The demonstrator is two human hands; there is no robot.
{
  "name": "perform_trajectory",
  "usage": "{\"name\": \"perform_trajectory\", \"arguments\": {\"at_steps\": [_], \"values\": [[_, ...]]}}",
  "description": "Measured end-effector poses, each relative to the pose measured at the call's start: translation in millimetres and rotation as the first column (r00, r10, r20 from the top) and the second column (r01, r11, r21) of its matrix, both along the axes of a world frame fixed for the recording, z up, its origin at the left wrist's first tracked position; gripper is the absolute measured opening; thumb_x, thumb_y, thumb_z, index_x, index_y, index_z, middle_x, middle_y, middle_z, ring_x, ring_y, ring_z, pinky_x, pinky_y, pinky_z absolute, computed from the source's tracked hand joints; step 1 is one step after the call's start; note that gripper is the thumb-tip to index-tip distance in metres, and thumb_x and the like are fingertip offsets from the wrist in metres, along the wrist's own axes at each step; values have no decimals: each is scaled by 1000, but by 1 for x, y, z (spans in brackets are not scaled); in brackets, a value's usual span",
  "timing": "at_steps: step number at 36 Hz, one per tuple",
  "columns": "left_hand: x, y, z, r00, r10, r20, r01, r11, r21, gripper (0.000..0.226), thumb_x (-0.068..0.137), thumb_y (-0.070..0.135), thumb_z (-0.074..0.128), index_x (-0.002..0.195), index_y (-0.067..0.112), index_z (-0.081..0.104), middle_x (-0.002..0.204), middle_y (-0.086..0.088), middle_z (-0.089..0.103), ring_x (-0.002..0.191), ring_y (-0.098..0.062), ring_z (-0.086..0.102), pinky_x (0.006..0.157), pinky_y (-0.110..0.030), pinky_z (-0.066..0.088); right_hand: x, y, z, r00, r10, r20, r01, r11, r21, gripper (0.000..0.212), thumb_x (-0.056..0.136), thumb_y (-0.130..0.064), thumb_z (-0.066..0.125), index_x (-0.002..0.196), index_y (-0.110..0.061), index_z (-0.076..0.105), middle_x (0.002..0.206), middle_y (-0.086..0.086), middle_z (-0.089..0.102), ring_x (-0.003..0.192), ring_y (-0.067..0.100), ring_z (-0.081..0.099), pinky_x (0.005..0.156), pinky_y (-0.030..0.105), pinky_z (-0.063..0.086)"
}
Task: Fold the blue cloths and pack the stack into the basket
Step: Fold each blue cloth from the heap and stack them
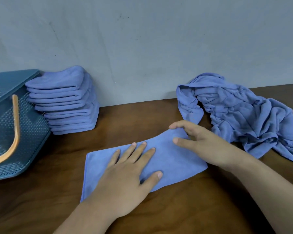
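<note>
As the left hand presses flat, the blue cloth runs 8-to-2 o'clock.
Right hand half-curled at its 2 o'clock end; grip unclear.

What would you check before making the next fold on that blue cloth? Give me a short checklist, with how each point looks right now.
1. The cloth lies flat on the table: ok.
2. The left hand presses it down with straight fingers: ok.
3. The right hand has a grip on the cloth's right end: cannot tell.
4. The folded stack stands straight: not ok, its upper cloths lean toward the basket.
5. The basket has room inside: cannot tell, its inside is hidden.
</note>
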State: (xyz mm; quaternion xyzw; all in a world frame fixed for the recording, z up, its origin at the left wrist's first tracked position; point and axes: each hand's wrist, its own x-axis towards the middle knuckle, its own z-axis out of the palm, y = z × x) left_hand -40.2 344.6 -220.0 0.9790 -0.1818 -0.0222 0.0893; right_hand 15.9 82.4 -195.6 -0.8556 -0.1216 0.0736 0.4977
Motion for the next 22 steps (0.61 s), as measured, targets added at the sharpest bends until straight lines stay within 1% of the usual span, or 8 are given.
{"name": "perform_trajectory", "arguments": {"at_steps": [1,3,7,10,13,17,20,22], "values": [[0,0,0,1000,-2,-2,2,1000,-1,72,97,83,13,162,58,-4,168,35,-18,153,7,-27,131,-39,-10,0,1,-2,1000,13,1,-13,999,-40,30,99,-36,71,124,-51,64,127,-29,64,120,-11,56,103,24,45],[0,1,1,1000,-8,-7,8,1000,-3,71,97,82,13,162,58,-6,167,35,-19,152,7,-29,131,-39,-11,-1,2,-8,1000,23,4,-22,991,-130,37,94,-40,76,126,-52,64,132,-33,60,125,-13,52,108,23,43],[-2,1,4,1000,-16,-25,16,1000,-4,73,96,84,12,161,59,-7,166,36,-22,150,9,-31,131,-39,-11,0,1,-13,999,15,35,-7,978,-210,61,92,-39,79,146,-47,53,148,-27,52,139,-6,44,119,29,38],[-2,3,7,999,4,-41,-4,1000,-3,76,93,87,14,161,58,-7,166,36,-22,150,11,-31,131,-38,-11,4,-6,-9,1000,11,-3,-12,975,-221,67,91,-37,81,150,-47,51,154,-24,48,143,-1,42,121,31,37],[1,14,9,996,54,-65,-53,999,7,81,90,90,15,161,59,-9,166,33,-25,150,10,-31,131,-38,-12,9,-14,-10,1000,16,-11,-18,967,-253,69,90,-39,82,150,-50,50,159,-23,42,149,2,35,124,33,33],[5,25,14,992,84,-97,-83,996,14,83,88,93,18,160,60,-10,165,33,-27,149,10,-33,129,-36,-15,11,-26,-5,999,-25,-31,16,966,-258,67,92,-37,81,149,-52,49,162,-21,38,152,4,31,114,24,31],[7,28,13,992,73,-101,-75,997,-17,82,89,92,20,160,61,-5,165,35,-23,148,13,-30,130,-38,-13,13,-38,-2,996,-77,-48,60,959,-277,68,93,-38,80,151,-54,47,165,-18,37,153,9,31,112,27,32],[11,32,11,993,64,-96,-72,994,-79,81,89,91,24,161,61,5,166,39,-14,148,17,-25,131,-39,-11,12,-43,-1,994,-101,-41,84,950,-301,70,94,-38,79,153,-53,44,166,-17,35,154,10,30,112,27,31]]}}
